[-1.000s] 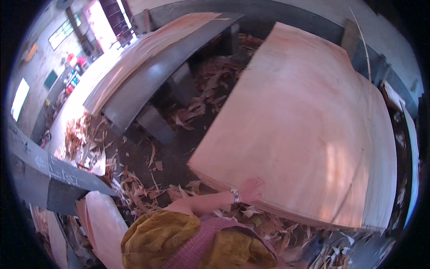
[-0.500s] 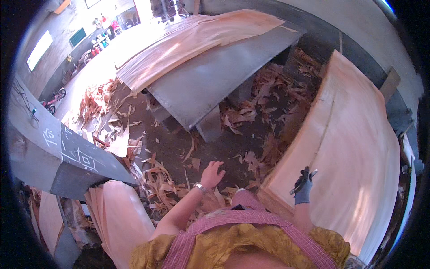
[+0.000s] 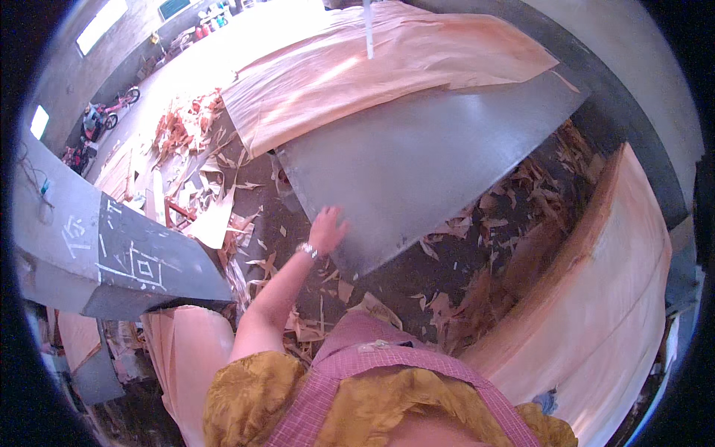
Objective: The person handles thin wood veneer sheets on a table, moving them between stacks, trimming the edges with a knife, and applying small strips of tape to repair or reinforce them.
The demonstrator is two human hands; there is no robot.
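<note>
Grey sheet-metal table top, seen from our head cam: our left hand reaches fwd w/ fingers spread, palm down, at the table's near corner edge; a bracelet sits at the wrist. Whether the palm touches the metal or hovers just over it, we cannot tell. A thin pale-pink wood veneer sheet lies on the far half of the table, its near edge well apart from the hand, w/ bare metal between. A second large pale veneer sheet stack curves along our right. Veneer scraps and splinters litter the dark floor between table and stack. At left, a dark grey panel w/ chalk marks; below it, another pale veneer piece.

Judgement, step in hand: we do best to keep the fingers flat and wide, steady ourselves on the corner, and step clear of loose scraps, since thin veneer likely tears if pulled by one point.

Hidden/unclear: our right hand is not in view, so its state is unknown. Our own torso blocks the lower centre. Fisheye rim bends the table edges; far-left items are too small to name.
</note>
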